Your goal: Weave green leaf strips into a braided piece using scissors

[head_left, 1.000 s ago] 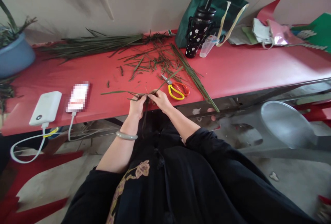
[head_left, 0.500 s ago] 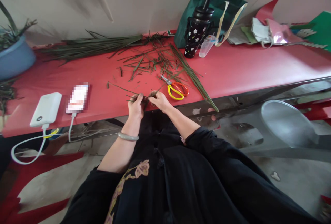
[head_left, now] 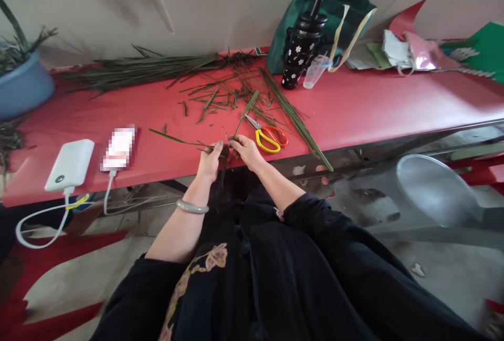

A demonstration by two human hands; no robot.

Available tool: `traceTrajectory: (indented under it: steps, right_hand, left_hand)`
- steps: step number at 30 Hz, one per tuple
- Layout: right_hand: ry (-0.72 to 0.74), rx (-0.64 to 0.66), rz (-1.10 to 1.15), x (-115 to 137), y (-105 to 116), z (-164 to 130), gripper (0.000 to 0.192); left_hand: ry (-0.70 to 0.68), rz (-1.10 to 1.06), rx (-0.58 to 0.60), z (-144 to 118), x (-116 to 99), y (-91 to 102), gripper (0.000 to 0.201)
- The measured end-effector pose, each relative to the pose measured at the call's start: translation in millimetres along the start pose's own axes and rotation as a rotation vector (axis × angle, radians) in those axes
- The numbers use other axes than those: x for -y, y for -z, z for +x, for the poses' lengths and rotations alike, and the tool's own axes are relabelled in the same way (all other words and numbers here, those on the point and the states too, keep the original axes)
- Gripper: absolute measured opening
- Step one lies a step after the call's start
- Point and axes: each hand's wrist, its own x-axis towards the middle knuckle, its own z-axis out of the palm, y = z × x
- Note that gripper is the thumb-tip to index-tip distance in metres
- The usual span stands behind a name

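Near the table's front edge, my left hand (head_left: pixel 210 161) is closed on a small bundle of green leaf strips. One long strip (head_left: pixel 169 136) sticks out from it to the left, and darker ends hang below the fingers. My right hand (head_left: pixel 247 151) pinches another leaf strip (head_left: pixel 246 112), which points up and away over the table. The hands are close together, and the crossing of the strips between them is partly hidden by fingers. Scissors (head_left: pixel 262 135) with one yellow and one red handle lie just right of my right hand.
Cut leaf scraps (head_left: pixel 214 100) litter the red table (head_left: pixel 366 104). A long leaf bundle (head_left: pixel 157 69) lies behind, another (head_left: pixel 295 115) to the right. A flowered tumbler (head_left: pixel 301 49), plastic cup (head_left: pixel 315 72) and green bag (head_left: pixel 281 31) stand at the back. A power bank (head_left: pixel 70 165), phone (head_left: pixel 118 147) and blue pot (head_left: pixel 25 86) are left.
The strip at my right hand now stands up toward the scraps, where it was barely visible before. The left strip has swung lower and dark ends now hang beneath the hands.
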Motion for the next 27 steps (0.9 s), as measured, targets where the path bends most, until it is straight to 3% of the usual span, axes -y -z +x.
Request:
traceTrajectory:
  steps: [4,10,23,27]
  right_hand:
    - [0.021,-0.021,-0.011,1.0,-1.4,0.2,0.020]
    - [-0.022,-0.085,-0.006,-4.0,-4.7,1.0,0.015]
    - [-0.099,-0.070,0.087,1.0,-8.4,0.2,0.017]
    - [-0.110,-0.145,0.142,4.0,-7.8,-0.1,0.013]
  left_hand:
    - [-0.008,0.058,0.087,2.0,0.5,-1.0,0.026]
    - [-0.054,-0.056,-0.156,2.6,1.5,-5.6,0.020]
    - [-0.055,-0.230,-0.194,1.0,-0.2,-3.3,0.015]
    - [-0.070,-0.223,-0.211,-0.5,-0.7,-1.7,0.015]
